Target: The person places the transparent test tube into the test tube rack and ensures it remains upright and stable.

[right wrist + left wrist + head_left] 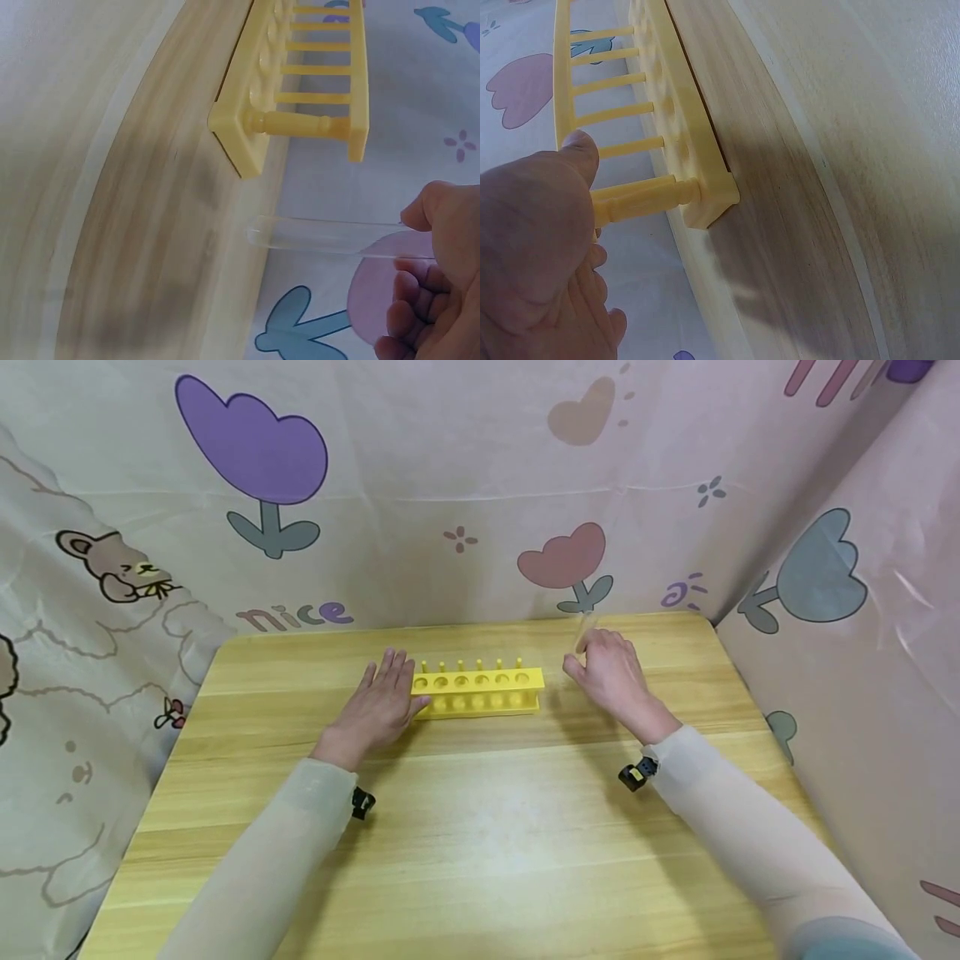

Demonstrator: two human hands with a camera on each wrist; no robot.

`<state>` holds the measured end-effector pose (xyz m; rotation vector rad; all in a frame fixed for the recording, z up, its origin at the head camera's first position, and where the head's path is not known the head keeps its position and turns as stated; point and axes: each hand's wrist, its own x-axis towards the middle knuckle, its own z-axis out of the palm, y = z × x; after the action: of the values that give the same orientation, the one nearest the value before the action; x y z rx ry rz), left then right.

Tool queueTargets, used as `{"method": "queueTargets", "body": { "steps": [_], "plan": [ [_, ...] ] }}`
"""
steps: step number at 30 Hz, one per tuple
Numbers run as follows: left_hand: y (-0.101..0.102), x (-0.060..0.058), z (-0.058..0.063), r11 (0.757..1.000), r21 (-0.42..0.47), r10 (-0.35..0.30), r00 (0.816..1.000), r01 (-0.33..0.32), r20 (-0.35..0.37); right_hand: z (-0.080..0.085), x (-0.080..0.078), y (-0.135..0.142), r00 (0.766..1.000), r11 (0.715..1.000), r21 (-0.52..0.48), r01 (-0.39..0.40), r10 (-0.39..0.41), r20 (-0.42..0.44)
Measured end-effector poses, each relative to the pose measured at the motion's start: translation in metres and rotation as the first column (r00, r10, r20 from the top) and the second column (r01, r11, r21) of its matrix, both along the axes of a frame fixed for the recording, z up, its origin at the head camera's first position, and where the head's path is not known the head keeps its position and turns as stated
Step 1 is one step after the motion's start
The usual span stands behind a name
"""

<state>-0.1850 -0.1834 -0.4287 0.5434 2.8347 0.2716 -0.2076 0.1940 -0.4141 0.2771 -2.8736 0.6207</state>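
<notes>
A yellow test tube rack (477, 681) stands on the table, with a row of round holes and a row of upright pegs behind them. My left hand (381, 697) is at its left end, fingers straight and held together. The left thumb (581, 154) touches the edge of the rack's upper board. Right of the rack, my right hand (611, 675) is raised above the table and pinches a clear test tube (322, 234) between thumb and curled fingers. In the right wrist view the tube's rounded end points toward the tabletop, beside the rack.
The wood-grain table (487, 827) reaches back to a patterned curtain (420, 460). More curtain hangs along the left and right sides. A small black camera (637, 772) is strapped at the right wrist.
</notes>
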Motion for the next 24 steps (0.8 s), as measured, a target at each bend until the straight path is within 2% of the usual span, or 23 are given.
{"method": "queueTargets", "body": {
  "steps": [7,15,19,24],
  "plan": [
    [0.001,-0.001,0.000,1.000,0.007,-0.004,1.000,0.004,0.001,0.011,0.006,-0.003,0.999,0.999,0.036,-0.036,0.037,-0.029],
    [0.002,-0.002,0.000,1.000,-0.009,-0.006,1.000,0.006,-0.001,0.049,0.015,-0.016,0.984,0.995,-0.007,-0.101,0.099,-0.145],
    [0.002,-0.002,0.000,1.000,-0.009,0.000,1.000,0.000,0.003,0.063,0.018,-0.028,0.983,0.991,-0.046,-0.127,0.120,-0.139],
    [0.002,-0.001,0.000,1.000,-0.004,0.006,1.000,-0.006,0.004,0.065,0.021,-0.042,0.981,0.986,-0.036,-0.160,0.155,-0.117]
  ]
}}
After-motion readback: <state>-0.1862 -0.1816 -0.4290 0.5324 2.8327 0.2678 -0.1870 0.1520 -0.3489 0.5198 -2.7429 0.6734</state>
